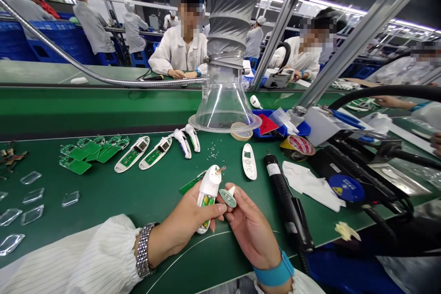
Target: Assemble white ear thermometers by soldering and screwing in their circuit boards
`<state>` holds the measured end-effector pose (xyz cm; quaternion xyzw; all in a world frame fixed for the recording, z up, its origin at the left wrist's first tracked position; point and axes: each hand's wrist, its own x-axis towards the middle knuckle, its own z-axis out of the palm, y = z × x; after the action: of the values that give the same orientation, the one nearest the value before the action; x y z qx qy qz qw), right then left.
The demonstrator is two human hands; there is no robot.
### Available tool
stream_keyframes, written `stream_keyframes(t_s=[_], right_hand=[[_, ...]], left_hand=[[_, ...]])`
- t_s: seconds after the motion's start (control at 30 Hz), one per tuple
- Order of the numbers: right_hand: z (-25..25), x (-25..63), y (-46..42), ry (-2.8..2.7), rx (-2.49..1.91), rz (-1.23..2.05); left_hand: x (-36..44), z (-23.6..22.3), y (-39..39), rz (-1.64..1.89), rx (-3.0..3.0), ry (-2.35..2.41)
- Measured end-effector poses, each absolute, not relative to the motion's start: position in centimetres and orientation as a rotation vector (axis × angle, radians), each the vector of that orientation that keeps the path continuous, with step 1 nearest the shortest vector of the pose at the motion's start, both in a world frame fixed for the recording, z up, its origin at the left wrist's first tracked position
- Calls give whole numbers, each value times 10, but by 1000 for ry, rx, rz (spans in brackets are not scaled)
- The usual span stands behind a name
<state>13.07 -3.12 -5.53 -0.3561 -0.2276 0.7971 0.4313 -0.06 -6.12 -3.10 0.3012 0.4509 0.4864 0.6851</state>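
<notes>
**Tiny round board in a tight pinch, mind your grip**

Your left fingers (215, 211) are closed around a white plastic housing (208, 188), and your right fingers (239, 203) pinch a round green circuit board (227, 198), both held just above the green bench mat (155, 197). That little board could squirt out if your pinch slips, and a knock could bend the brass pin (221, 169) on the housing. Careful too with the tiny screws (212, 150) loose on the mat: a stray sleeve could scatter them. The electric screwdriver (284, 197) lies close by your right hand, so it's easy to bump.
</notes>
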Motion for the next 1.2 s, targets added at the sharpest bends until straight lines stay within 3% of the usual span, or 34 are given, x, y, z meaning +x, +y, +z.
stream_keyframes(t_s=[1.2], right_hand=[[-56, 121, -35, -262, -752, 2132]], left_hand=[[-1, -28, -59, 1137, 632, 1025]])
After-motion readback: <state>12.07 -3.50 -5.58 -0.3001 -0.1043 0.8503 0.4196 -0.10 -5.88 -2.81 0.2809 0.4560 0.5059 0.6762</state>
